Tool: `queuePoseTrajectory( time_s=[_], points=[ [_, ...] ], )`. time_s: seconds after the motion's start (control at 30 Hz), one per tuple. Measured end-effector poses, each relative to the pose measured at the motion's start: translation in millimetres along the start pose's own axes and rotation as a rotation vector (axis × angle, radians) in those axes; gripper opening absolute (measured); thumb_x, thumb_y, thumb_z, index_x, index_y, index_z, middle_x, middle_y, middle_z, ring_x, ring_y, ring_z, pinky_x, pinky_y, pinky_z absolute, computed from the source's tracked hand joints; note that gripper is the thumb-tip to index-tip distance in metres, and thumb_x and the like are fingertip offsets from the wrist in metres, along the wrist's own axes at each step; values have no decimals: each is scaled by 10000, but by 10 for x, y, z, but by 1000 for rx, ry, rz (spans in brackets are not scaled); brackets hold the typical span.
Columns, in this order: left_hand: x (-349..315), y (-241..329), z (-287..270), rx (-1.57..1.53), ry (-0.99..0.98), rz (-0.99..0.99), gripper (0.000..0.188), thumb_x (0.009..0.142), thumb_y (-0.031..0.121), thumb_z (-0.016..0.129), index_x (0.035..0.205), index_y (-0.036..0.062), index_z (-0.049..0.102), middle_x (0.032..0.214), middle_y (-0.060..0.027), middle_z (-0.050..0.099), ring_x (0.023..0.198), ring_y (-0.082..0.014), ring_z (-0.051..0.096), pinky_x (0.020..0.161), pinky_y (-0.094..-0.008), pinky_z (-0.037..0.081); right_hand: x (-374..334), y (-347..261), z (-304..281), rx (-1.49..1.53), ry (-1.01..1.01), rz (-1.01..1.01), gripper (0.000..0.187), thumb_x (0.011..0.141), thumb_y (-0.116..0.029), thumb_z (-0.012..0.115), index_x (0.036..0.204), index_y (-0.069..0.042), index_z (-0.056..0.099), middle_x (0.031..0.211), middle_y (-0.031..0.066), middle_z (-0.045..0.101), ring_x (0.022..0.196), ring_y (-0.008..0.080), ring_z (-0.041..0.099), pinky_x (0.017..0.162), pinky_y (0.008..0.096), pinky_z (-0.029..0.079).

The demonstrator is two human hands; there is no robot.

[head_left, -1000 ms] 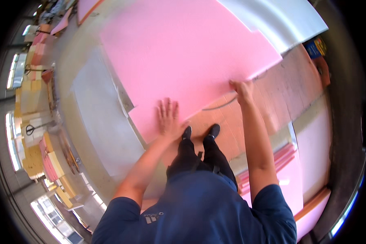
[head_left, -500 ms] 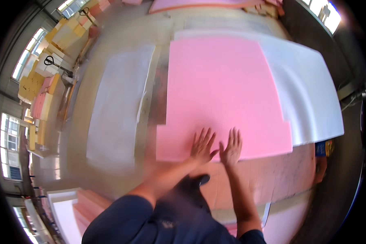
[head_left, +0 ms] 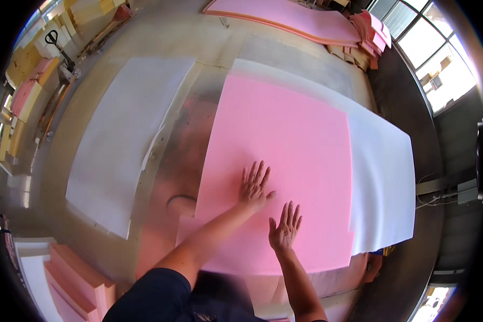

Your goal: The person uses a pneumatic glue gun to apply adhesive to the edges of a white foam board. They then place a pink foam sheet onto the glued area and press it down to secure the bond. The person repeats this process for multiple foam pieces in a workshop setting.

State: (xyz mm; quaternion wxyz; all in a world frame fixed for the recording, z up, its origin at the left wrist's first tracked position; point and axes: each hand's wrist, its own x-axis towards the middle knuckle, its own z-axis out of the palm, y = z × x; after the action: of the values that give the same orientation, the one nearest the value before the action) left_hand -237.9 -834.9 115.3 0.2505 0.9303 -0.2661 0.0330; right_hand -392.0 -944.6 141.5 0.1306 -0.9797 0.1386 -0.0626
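A large pink foam sheet [head_left: 284,139], stepped wider near its close end, lies over a bigger white sheet [head_left: 383,172]. The white one shows beyond its far and right edges and bulges in a soft ridge. My left hand [head_left: 255,184] is spread flat on the middle of the pink sheet. Nearer and to the right, my right hand [head_left: 285,227] also rests palm down on the pink, fingers stretched out. Neither hand holds anything. The pink sheet covers most of the surface beneath.
Another white sheet [head_left: 126,145] lies on the left. Stacked pink foam sheets [head_left: 290,19] stand at the far end, and pink and white blocks [head_left: 80,279] sit at the lower left. A pallet jack [head_left: 59,47] is at the far left. A dark wall [head_left: 408,107] runs along the right.
Both hands have slid forward from the pink sheet's near edge onto its surface, the left one farther. My view has shifted, so the sheets appear turned and the right-hand window shows more.
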Motion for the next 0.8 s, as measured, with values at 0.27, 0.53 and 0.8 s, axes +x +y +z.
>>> queuePoseTrajectory(
  time_s=[0.27, 0.53, 0.8],
  points=[
    [164, 0, 132, 101, -200, -60, 840, 897, 580, 555, 1537, 80, 340, 1628, -180, 216, 1520, -359, 131, 1202, -606, 86, 3042, -529, 259, 8, 132, -261, 773, 957, -521, 525, 1506, -1, 364, 1598, 165, 315, 1506, 352, 211, 1203, 540, 163],
    [197, -35, -46, 175, -304, -39, 819, 952, 645, 397, 1557, 99, 316, 1639, -174, 205, 1525, -349, 131, 1201, -606, 84, 5017, -379, 897, -85, -60, -69, 821, 992, -595, 363, 1560, -15, 241, 1649, 121, 203, 1542, 255, 99, 1243, 456, 58],
    [159, -56, -34, 140, -284, -75, 808, 953, 642, 407, 1548, 101, 338, 1623, -178, 247, 1523, -347, 141, 1195, -609, 89, 5139, -1022, 885, -112, 27, -287, 846, 982, -634, 342, 1583, -59, 185, 1668, 96, 134, 1546, 250, 68, 1245, 453, 48]
  ],
)
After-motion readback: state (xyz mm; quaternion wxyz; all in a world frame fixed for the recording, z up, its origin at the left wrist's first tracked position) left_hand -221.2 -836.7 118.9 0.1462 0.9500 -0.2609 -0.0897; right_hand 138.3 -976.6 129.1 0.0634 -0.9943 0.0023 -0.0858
